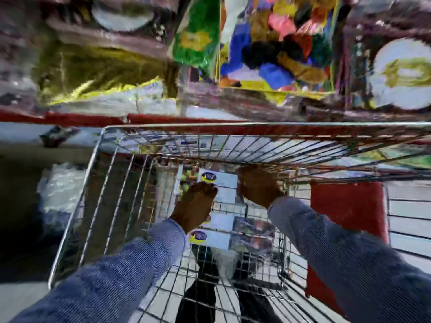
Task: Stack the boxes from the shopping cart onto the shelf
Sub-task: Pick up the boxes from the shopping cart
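Head view: both hands, left and right, reach into the cart; fingers curled around a box. Several boxes remain unshelved.

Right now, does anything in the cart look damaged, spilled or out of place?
Nothing stands out. Both hands, left hand and right hand, reach into the shopping cart at a white box; more boxes lie nearer. The picture is too blurred to judge small damage.
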Demonstrator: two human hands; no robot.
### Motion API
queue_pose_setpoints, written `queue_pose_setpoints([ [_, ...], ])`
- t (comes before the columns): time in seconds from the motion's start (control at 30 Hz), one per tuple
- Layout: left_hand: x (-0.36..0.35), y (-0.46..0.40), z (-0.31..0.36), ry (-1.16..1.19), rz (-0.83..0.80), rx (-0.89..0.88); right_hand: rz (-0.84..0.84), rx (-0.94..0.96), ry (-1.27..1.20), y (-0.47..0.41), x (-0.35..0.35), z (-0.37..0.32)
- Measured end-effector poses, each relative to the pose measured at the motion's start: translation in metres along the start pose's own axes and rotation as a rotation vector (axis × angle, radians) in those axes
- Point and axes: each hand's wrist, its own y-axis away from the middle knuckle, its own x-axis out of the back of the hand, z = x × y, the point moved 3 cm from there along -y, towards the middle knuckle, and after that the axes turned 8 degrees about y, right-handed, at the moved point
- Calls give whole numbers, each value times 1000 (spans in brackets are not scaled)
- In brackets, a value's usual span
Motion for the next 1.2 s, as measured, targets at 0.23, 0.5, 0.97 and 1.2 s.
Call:
queue_pose_setpoints([
  [0.23,-24,3,-13,-192,-124,-180,-64,71,91,-15,-17,-9],
  [0.5,-19,-11,-3,-306,-123,-99,-84,125,166,-24,-17,-8],
  [0.97,55,17,34,-34,-195,-114,26,190,234,32,70,-15],
  [1.2,179,73,93,-92,-15,-291,106,241,228,112,204,-35],
])
